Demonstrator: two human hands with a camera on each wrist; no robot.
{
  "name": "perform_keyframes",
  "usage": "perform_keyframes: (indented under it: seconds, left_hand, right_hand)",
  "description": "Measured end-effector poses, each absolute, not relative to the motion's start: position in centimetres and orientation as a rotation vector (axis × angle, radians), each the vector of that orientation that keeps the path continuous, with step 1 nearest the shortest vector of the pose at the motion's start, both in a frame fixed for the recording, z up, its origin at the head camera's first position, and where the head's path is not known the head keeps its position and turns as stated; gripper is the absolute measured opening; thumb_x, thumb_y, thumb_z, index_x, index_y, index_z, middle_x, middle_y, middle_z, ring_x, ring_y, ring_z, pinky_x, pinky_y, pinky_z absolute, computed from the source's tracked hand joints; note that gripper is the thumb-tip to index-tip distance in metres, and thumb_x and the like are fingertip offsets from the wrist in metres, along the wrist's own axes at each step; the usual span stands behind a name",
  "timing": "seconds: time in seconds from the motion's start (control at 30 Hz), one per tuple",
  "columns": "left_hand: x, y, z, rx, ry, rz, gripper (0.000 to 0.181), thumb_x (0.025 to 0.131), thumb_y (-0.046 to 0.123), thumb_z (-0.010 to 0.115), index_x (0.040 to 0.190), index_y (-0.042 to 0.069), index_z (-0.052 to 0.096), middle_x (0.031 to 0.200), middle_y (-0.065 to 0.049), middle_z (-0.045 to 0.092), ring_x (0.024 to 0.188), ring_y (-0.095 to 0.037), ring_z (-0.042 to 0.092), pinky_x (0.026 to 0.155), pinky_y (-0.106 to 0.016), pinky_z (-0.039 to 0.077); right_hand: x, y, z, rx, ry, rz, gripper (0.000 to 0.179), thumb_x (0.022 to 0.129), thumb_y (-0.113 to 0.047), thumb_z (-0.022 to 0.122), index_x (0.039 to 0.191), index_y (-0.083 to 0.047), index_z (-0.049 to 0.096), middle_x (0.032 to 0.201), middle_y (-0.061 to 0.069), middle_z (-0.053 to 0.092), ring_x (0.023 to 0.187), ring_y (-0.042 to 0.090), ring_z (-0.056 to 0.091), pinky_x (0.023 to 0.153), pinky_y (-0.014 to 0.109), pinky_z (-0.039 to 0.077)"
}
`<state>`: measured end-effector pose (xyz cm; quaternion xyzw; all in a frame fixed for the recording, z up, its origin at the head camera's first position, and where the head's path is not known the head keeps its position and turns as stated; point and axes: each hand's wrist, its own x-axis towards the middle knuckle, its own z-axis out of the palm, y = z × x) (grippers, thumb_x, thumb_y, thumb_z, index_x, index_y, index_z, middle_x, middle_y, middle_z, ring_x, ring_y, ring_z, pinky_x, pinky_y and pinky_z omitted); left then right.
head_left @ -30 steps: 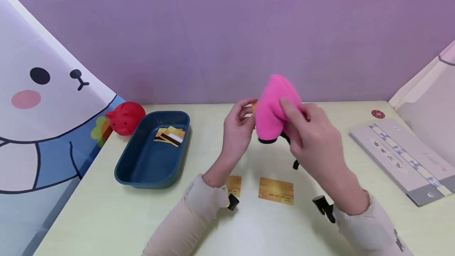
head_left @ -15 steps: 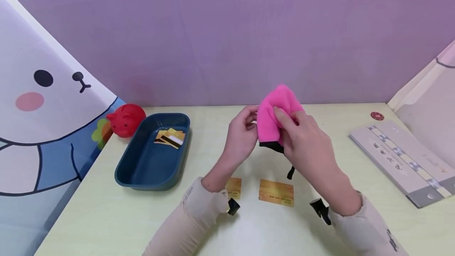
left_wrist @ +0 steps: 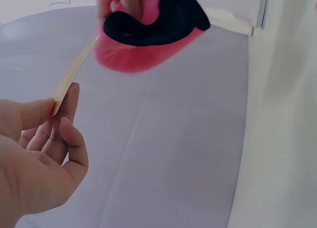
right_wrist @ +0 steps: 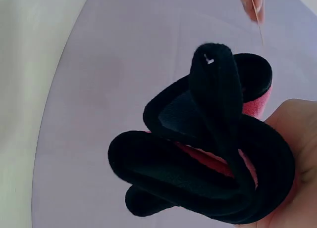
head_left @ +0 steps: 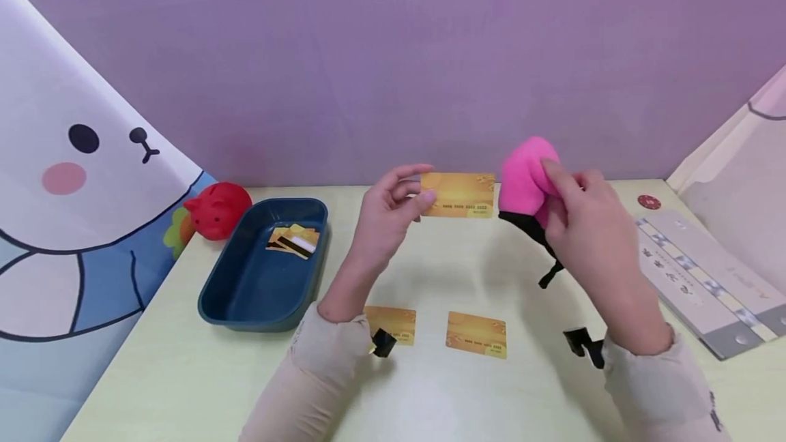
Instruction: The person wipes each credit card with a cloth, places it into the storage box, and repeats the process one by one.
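In the head view my left hand [head_left: 388, 207] pinches a gold bank card [head_left: 459, 195] between thumb and fingers, its printed face toward me. The left wrist view shows this card [left_wrist: 74, 77] almost edge-on. My right hand [head_left: 592, 237] grips a bunched soft pink piece of fabric [head_left: 525, 179] with black edging and a black strap, just right of the card and apart from it. Folds of the black trim [right_wrist: 173, 173] fill the right wrist view. Below the hands, two more gold cards lie flat, a left card [head_left: 402, 322] partly behind the left wrist's camera and a right card [head_left: 476, 334].
A dark blue tray [head_left: 245, 292] at left holds several cards [head_left: 295, 237]. Beside it sits a red piggy bank [head_left: 217, 210]. A grey box-like folder [head_left: 706, 285] lies at right, with a red chip [head_left: 649, 202] behind it. A purple backdrop [head_left: 393, 74] closes off the table's rear.
My right hand has moved right with the pink fabric, uncovering the gold card. The left hand has shifted slightly left, and the card now shows in full.
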<state>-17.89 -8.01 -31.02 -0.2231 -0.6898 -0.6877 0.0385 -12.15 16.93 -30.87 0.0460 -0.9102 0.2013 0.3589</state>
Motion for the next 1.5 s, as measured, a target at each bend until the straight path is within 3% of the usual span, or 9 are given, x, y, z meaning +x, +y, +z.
perform_keyframes:
  seconds: [0.13,0.23,0.33,0.5,0.67,1.0,1.2,1.5]
  left_hand:
    - [-18.1,-8.0,-31.2,-0.641,-2.087,-2.114,0.036,0.096,0.007,0.066,0.132,0.008,0.060,0.083,0.008,0.068,0.060,-0.011,0.050,0.060,-0.024,0.041]
    - [-18.2,-7.6,-31.6,-0.604,-2.079,-2.092,0.034,0.095,0.007,0.067,0.128,0.008,0.062,0.087,-0.001,0.070,0.055,-0.010,0.047,0.055,-0.023,0.036]
    - [-18.2,-7.0,-32.1,-0.587,-2.089,-2.053,0.031,0.095,0.007,0.067,0.126,0.008,0.063,0.093,-0.012,0.072,0.057,-0.009,0.054,0.053,-0.022,0.034]
    - [-17.7,-5.8,-32.8,-0.617,-2.087,-2.038,0.031,0.094,0.000,0.066,0.125,0.004,0.063,0.102,-0.021,0.073,0.076,-0.020,0.071,0.063,-0.024,0.050]
    - [-16.9,-4.9,-33.1,-0.651,-2.110,-2.018,0.032,0.092,-0.010,0.061,0.122,0.000,0.062,0.111,-0.021,0.073,0.091,-0.026,0.071,0.077,-0.025,0.057]
    - [-16.5,-4.8,-32.7,-0.669,-2.174,-2.030,0.032,0.092,-0.009,0.060,0.122,0.000,0.061,0.105,-0.022,0.072,0.080,-0.013,0.066,0.064,-0.020,0.049]
    - [-16.8,-5.5,-32.2,-0.714,-2.213,-1.999,0.029,0.095,0.002,0.065,0.124,0.005,0.063,0.096,-0.018,0.072,0.061,-0.011,0.061,0.056,-0.022,0.043]
    - [-17.5,-7.1,-31.3,-0.767,-2.211,-1.981,0.028,0.095,0.007,0.067,0.123,0.009,0.065,0.091,-0.015,0.071,0.062,-0.013,0.058,0.060,-0.023,0.046]
  right_hand:
    - [-12.1,17.2,-30.7,0.106,-2.293,0.539,0.042,0.095,-0.009,0.059,0.136,-0.013,0.062,0.100,0.025,0.059,0.084,0.039,0.057,0.056,0.056,0.042]
    - [-11.8,16.7,-30.4,0.147,-2.237,0.541,0.041,0.095,-0.010,0.059,0.135,-0.012,0.063,0.098,0.024,0.059,0.082,0.038,0.056,0.055,0.055,0.043]
    - [-11.4,15.7,-30.1,0.206,-2.191,0.545,0.039,0.094,-0.009,0.061,0.133,-0.011,0.064,0.095,0.023,0.059,0.082,0.037,0.057,0.056,0.055,0.046]
    - [-11.0,13.7,-30.5,0.365,-2.162,0.518,0.042,0.090,-0.004,0.064,0.131,-0.011,0.066,0.093,0.022,0.061,0.080,0.036,0.059,0.054,0.052,0.051]
    - [-11.1,12.1,-31.6,0.488,-2.184,0.448,0.043,0.087,-0.003,0.070,0.129,-0.012,0.065,0.089,0.020,0.058,0.072,0.036,0.056,0.046,0.046,0.049]
    - [-11.3,12.3,-31.9,0.427,-2.303,0.435,0.045,0.087,-0.004,0.070,0.130,-0.013,0.064,0.090,0.016,0.057,0.072,0.032,0.054,0.046,0.047,0.049]
    - [-11.6,13.3,-31.6,0.363,-2.318,0.457,0.046,0.088,-0.002,0.067,0.132,-0.012,0.064,0.091,0.019,0.059,0.073,0.032,0.056,0.048,0.048,0.049]
    - [-12.1,15.9,-31.0,0.203,-2.345,0.492,0.047,0.089,0.000,0.059,0.135,-0.011,0.062,0.098,0.024,0.059,0.083,0.039,0.057,0.055,0.057,0.047]
